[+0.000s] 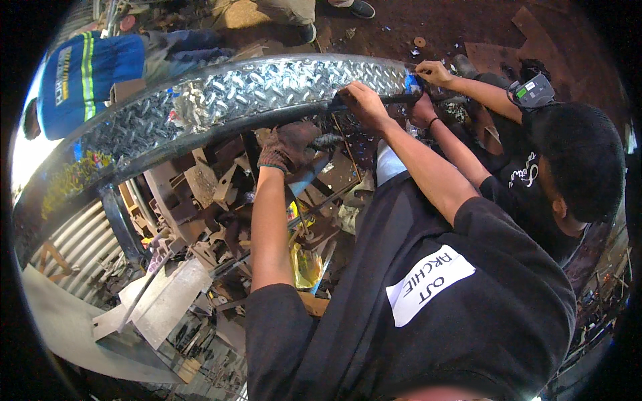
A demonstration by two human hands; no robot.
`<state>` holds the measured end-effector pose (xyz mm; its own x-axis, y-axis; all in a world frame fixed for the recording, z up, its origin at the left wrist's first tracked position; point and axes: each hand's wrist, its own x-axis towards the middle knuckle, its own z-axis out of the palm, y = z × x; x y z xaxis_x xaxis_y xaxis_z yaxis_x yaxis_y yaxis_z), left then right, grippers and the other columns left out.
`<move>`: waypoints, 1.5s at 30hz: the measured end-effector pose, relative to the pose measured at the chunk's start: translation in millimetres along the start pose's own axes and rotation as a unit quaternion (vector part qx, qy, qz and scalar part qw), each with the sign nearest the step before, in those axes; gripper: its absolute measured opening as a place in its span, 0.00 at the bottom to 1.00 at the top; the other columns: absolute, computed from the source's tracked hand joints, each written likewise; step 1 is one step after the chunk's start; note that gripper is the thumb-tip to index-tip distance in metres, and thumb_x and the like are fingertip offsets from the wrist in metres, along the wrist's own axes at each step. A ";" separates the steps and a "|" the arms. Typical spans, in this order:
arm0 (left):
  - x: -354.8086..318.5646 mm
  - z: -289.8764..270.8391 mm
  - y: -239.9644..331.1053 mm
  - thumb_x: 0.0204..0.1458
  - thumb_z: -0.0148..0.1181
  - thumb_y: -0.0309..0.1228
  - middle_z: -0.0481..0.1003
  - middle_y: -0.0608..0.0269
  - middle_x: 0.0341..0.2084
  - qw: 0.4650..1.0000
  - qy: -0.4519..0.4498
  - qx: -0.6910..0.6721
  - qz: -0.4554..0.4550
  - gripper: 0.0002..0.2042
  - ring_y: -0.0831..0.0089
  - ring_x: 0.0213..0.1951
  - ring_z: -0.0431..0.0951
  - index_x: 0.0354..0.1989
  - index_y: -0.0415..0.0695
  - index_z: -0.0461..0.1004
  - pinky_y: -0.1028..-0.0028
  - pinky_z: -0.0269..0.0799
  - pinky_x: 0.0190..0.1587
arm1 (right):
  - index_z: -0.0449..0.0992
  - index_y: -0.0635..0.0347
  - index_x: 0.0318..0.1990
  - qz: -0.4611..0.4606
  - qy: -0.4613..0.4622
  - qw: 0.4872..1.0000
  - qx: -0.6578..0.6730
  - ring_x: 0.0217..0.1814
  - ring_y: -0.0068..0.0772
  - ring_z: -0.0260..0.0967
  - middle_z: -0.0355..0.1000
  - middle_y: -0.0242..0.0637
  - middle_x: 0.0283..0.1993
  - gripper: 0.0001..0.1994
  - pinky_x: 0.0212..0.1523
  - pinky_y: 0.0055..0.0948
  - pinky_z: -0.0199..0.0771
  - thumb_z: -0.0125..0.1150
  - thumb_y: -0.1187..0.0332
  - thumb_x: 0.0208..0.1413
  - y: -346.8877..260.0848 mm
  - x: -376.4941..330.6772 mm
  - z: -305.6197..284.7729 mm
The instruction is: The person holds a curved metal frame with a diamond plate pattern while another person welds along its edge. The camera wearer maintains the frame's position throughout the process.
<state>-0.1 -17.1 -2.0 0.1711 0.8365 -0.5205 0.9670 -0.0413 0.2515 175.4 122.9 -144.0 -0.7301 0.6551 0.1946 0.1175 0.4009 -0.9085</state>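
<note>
A long curved dark metal frame (234,119) topped with silver diamond-plate sheet (257,90) spans the upper view. My left hand (289,146), in a brown knit work glove, is closed just below the frame's near edge. A dark grey ribbed piece (326,142) sticks out by its fingers; its kind is unclear. My bare right hand (364,105) grips the frame's near edge with bent fingers, right of the middle. Farther right, a co-worker's two hands (435,73) hold the plate's right end, beside a blue patch (412,83).
A co-worker in black with a dark cap (578,160) crouches close at my right. Another person in a blue jacket (90,83) is beyond the frame at left. Scrap metal pieces (200,184), a pale sheet (164,304) and a yellow bag (306,266) lie below.
</note>
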 end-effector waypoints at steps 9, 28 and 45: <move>2.2 1.6 -0.2 0.33 0.64 0.34 0.74 0.56 0.39 1.000 -0.004 -0.010 0.000 0.21 0.55 0.46 0.75 0.41 0.50 0.74 0.61 0.72 0.49 | 0.69 0.62 0.40 -0.008 -0.034 0.995 -0.092 0.40 0.54 0.69 0.68 0.48 0.37 0.09 0.41 0.45 0.71 0.53 0.67 0.56 -0.2 6.3 5.9; 8.8 -10.5 6.2 0.30 0.63 0.30 0.75 0.54 0.40 0.998 -0.058 0.014 -0.007 0.27 0.52 0.45 0.75 0.47 0.51 0.72 0.59 0.72 0.48 | 0.71 0.60 0.41 -0.009 -0.002 1.000 -0.012 0.44 0.53 0.68 0.69 0.47 0.39 0.11 0.44 0.41 0.71 0.60 0.71 0.50 25.3 -1.4 4.6; 3.4 -10.8 6.5 0.31 0.63 0.30 0.75 0.54 0.41 0.999 -0.036 0.013 -0.019 0.27 0.53 0.45 0.75 0.47 0.50 0.72 0.58 0.72 0.47 | 0.67 0.62 0.44 -0.036 -0.135 0.987 -0.080 0.45 0.53 0.66 0.65 0.47 0.40 0.12 0.45 0.43 0.69 0.55 0.71 0.53 8.6 14.6 -4.5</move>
<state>4.7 -8.6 6.7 0.1466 0.7958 -0.5875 0.9774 -0.0252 0.2099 168.8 138.8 -147.3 -0.8910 0.4347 0.1309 0.1482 0.5511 -0.8212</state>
